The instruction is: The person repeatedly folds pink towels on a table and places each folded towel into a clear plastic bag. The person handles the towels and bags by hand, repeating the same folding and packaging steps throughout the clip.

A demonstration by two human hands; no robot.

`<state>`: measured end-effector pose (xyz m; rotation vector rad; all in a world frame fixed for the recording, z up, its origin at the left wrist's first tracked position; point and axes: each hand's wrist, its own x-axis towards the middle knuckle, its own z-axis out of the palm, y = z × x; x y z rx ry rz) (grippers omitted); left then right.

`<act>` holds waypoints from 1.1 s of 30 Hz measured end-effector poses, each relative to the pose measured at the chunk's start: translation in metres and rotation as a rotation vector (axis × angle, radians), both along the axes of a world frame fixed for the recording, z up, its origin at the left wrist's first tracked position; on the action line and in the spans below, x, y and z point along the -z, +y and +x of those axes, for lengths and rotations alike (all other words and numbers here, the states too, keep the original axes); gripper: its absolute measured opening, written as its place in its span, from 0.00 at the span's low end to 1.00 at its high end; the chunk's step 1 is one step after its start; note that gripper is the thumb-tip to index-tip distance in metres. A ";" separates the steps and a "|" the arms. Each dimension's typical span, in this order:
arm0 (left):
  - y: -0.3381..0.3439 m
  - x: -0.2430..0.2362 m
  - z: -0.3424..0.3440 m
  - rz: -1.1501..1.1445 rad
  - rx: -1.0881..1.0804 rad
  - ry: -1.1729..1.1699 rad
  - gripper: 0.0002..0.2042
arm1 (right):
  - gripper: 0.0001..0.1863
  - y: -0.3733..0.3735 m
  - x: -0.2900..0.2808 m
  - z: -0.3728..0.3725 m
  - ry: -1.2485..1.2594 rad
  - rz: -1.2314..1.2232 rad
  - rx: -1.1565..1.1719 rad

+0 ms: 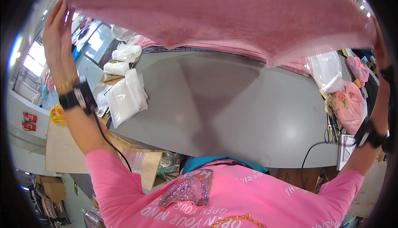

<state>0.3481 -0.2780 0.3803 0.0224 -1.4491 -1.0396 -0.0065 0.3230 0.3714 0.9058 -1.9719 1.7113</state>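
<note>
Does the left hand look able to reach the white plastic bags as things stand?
Probably not yet: the left hand holds up the pink cloth, though nothing covers the white plastic bags.

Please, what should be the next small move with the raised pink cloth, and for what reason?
Probably lower the cloth slowly toward the grey table, with its sides kept apart: the left grip and right grip hold it up at opposite sides, spread wide.

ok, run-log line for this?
pink cloth: spread aloft above grey table | left hand: raised, cloth's left end | right hand: raised, right end | grips: unclear
</note>
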 end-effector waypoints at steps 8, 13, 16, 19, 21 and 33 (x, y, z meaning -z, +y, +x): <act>0.091 0.201 0.132 0.202 -0.431 -0.136 0.19 | 0.15 0.056 0.147 0.199 -0.108 0.364 0.054; 0.121 0.295 0.192 0.347 -0.641 -0.484 0.14 | 0.17 0.046 0.210 0.255 -0.228 0.571 -0.018; 0.130 0.330 0.212 0.393 -0.659 -0.706 0.12 | 0.16 0.033 0.245 0.268 -0.251 0.580 -0.037; 0.124 0.349 0.218 0.349 -0.445 -0.774 0.08 | 0.15 0.029 0.262 0.268 -0.276 0.580 -0.094; 0.108 0.351 0.211 0.374 -0.456 -0.738 0.08 | 0.14 0.028 0.263 0.261 -0.269 0.567 -0.093; -0.035 0.162 -0.036 0.099 -0.243 -0.650 0.12 | 0.09 -0.068 0.146 0.010 -0.309 0.125 0.012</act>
